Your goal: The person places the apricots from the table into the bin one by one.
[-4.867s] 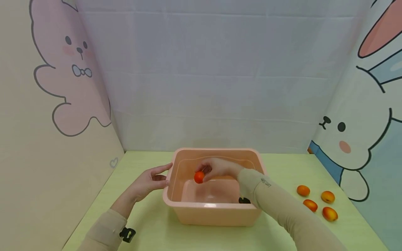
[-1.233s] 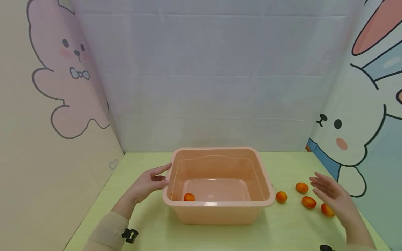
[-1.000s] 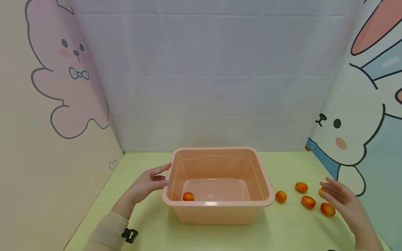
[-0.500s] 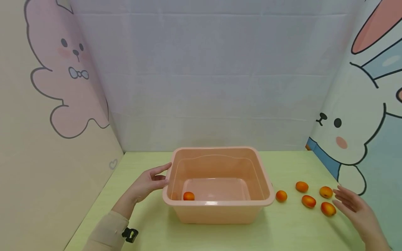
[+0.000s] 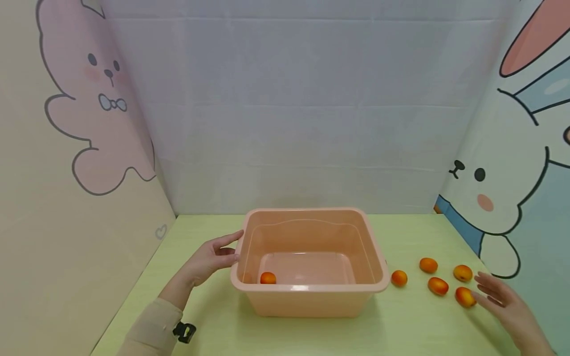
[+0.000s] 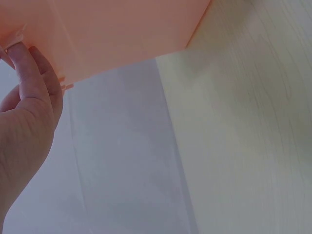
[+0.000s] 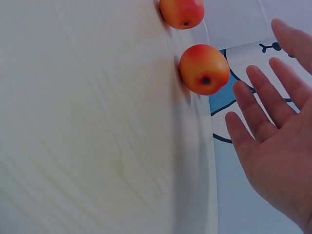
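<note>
Five fruits (image 5: 438, 286) out — one in basin (image 5: 311, 299)

No legible text, label, brand, number or sign appears in any of the three views. The side panels carry only cartoon rabbit drawings and a small heart outline, without lettering. The pink basin (image 5: 311, 296), the orange fruits and the worktop (image 5: 213, 326) bear no readable markings. The black clip on the left sleeve shows no lettering that can be made out.
</note>
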A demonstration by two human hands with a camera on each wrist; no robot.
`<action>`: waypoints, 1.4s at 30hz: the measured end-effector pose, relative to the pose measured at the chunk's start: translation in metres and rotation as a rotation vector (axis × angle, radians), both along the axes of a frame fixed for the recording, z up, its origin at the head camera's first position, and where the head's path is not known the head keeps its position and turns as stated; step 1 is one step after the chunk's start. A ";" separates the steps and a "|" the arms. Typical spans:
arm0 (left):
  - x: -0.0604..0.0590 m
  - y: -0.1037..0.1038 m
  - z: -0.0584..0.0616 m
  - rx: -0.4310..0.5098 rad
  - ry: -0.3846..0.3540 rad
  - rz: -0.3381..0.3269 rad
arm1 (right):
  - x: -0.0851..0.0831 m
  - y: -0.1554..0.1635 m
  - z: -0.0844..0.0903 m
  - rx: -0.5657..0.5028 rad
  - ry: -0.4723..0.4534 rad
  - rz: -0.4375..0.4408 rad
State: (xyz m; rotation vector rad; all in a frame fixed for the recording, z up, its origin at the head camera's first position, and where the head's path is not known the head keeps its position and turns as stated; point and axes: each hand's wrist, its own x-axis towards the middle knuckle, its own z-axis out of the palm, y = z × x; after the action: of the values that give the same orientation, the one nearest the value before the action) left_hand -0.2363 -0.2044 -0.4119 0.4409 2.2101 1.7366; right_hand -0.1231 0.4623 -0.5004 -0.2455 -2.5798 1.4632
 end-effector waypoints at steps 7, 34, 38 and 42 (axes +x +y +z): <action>0.000 0.000 0.001 -0.010 -0.003 0.002 | -0.007 0.005 0.004 0.074 -0.207 0.025; 0.001 0.000 0.001 0.012 -0.003 -0.010 | -0.019 0.013 -0.019 0.031 -0.384 0.078; 0.002 0.001 0.002 0.013 0.001 -0.014 | -0.019 0.013 -0.021 0.025 -0.384 0.067; 0.001 0.001 0.002 0.019 0.001 -0.017 | -0.019 0.012 -0.022 0.027 -0.388 0.055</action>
State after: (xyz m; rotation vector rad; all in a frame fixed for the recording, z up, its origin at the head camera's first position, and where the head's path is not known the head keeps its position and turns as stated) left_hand -0.2350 -0.2030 -0.4101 0.4633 2.1856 1.7505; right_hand -0.1423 0.4746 -0.5220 -0.5042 -2.9240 1.5273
